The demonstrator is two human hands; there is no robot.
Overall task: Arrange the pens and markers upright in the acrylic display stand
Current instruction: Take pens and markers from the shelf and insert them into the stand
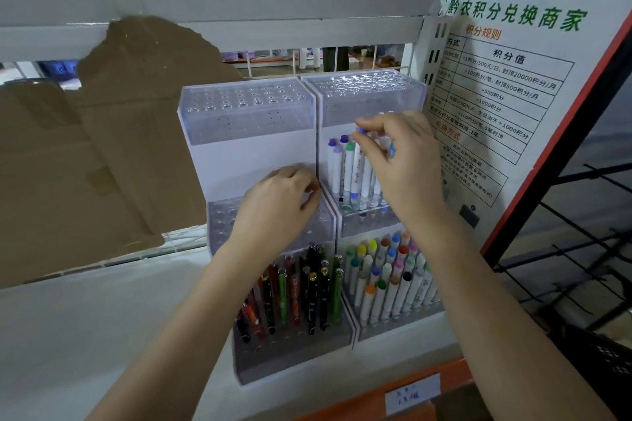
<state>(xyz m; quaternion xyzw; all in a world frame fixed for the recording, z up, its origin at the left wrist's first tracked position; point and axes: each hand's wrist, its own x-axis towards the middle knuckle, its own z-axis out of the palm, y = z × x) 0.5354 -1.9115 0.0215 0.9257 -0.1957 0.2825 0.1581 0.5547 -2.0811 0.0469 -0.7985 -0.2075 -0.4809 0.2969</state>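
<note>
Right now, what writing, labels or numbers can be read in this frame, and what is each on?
"黔农积分兑换商家": green headline on the white poster at right.
"积分规则": orange subheading on it.
"积分值": table column header; "方式" beside it.
"兑换方式": orange heading lower down, partly hidden by the right hand.
Table rows show numbers such as "20000积分/月"; the rest is too small.
Bank logo line above the poster: blurred.
Shelf price tag: handwriting unreadable.
Marker barrels: print too small.
</note>
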